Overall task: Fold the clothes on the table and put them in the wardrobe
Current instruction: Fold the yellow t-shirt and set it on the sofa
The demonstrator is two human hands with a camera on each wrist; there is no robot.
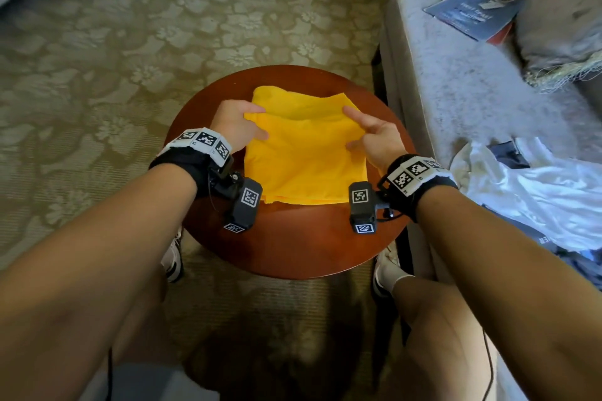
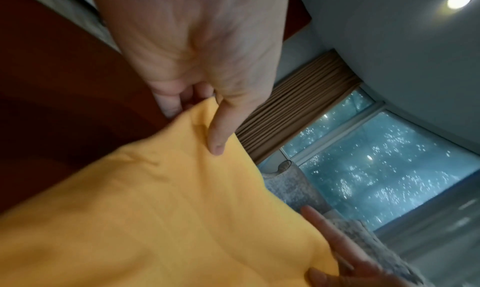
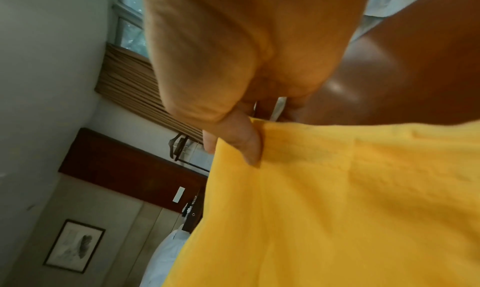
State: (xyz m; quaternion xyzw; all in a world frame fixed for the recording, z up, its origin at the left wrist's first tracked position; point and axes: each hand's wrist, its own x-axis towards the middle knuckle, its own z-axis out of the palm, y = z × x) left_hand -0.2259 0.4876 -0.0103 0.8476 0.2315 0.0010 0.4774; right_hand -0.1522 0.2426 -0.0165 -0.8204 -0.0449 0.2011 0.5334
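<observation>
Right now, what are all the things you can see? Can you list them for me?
yellow garment: one, yellow, partly folded on the table
round table: one, reddish-brown wood, centre
sofa: one, grey, right of the table
booklet: one, dark blue, on the sofa
white clothes: a pile, white, on the sofa's near end
carpet: one, beige floral, floor
left hand: one, pinches the garment's left edge
right hand: one, pinches the garment's right edge
</observation>
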